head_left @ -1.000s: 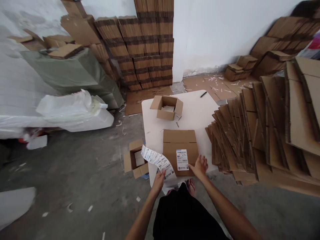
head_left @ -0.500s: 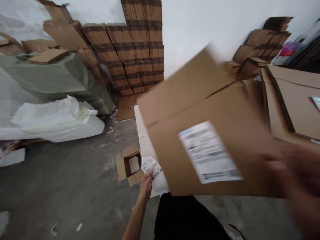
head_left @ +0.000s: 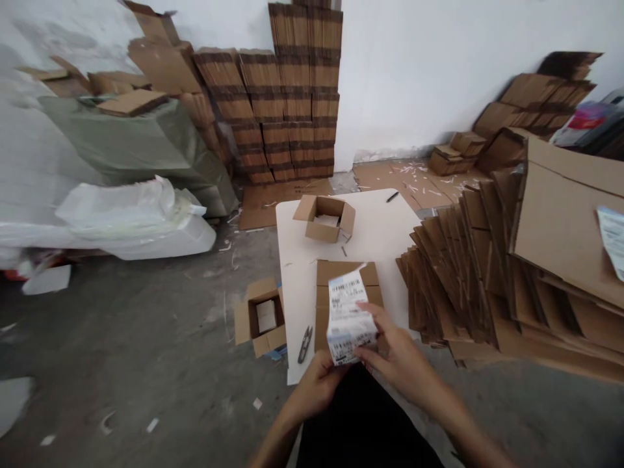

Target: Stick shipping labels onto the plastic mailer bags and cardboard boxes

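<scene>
Above the near end of the white table [head_left: 297, 286], both of my hands are on a strip of printed shipping labels [head_left: 347, 312], which is bent across its middle. My left hand [head_left: 322, 385] pinches the strip's lower end, its fingers closed. From the right, my right hand [head_left: 392, 348] grips the strip's edge between thumb and fingers. Beneath the labels lies a flattened cardboard box [head_left: 324, 276], partly hidden by the strip and my hands. Thread snips [head_left: 305, 344] rest on the table left of it.
An open carton [head_left: 322, 231] and a black pen [head_left: 392, 196] lie toward the table's far end. Another open carton [head_left: 260, 317] stands left of the table. Folded cardboard [head_left: 468, 273] leans in a pile at right. Bundled cardboard [head_left: 292, 97] is stacked against the wall.
The large labelled cardboard sheet has left my right hand, which has moved left onto the label strip. More of the table, with a carton, pen and snips, now shows.
</scene>
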The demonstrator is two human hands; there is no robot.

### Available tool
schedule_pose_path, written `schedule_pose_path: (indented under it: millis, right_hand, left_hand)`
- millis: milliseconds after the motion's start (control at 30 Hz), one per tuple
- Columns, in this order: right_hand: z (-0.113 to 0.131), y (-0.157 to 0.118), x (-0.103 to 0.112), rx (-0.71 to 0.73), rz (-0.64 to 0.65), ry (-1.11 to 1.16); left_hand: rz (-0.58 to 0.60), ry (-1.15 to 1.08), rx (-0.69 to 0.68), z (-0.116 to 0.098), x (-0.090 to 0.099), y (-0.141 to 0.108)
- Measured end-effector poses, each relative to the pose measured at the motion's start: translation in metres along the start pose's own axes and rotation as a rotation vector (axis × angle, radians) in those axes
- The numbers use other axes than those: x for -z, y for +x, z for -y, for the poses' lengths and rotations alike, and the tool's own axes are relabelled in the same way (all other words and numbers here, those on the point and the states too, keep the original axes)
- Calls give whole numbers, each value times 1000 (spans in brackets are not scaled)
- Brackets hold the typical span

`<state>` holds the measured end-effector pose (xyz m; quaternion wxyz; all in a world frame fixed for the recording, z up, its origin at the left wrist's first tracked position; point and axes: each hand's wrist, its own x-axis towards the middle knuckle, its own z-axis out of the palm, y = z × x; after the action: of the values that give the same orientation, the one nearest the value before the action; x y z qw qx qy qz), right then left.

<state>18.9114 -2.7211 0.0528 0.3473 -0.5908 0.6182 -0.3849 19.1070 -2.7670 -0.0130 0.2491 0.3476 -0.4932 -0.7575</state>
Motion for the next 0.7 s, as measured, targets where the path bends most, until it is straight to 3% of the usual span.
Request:
schedule_pose_path:
  millis: [100, 200, 300, 467, 600, 700]
  right_hand:
    - [-11, 4, -31, 44, 52, -36]
    - [-22, 2, -50, 112, 122, -117]
    - [-29, 1, -57, 157, 167, -216]
    - [-34, 8, -53, 171, 96, -219]
    - [-45, 11, -61, 38, 108, -207]
    - [-48, 10, -73, 51, 133, -150]
  left_hand:
    - [102, -270, 91, -4, 5, 2]
    - [-82, -635, 262, 0, 12, 12]
    - [-320, -679, 348, 6, 16, 23]
    - [-561, -728, 344, 10, 18, 27]
    - [-584, -778, 396, 12, 12, 25]
    - [-587, -813, 403, 21, 5, 27]
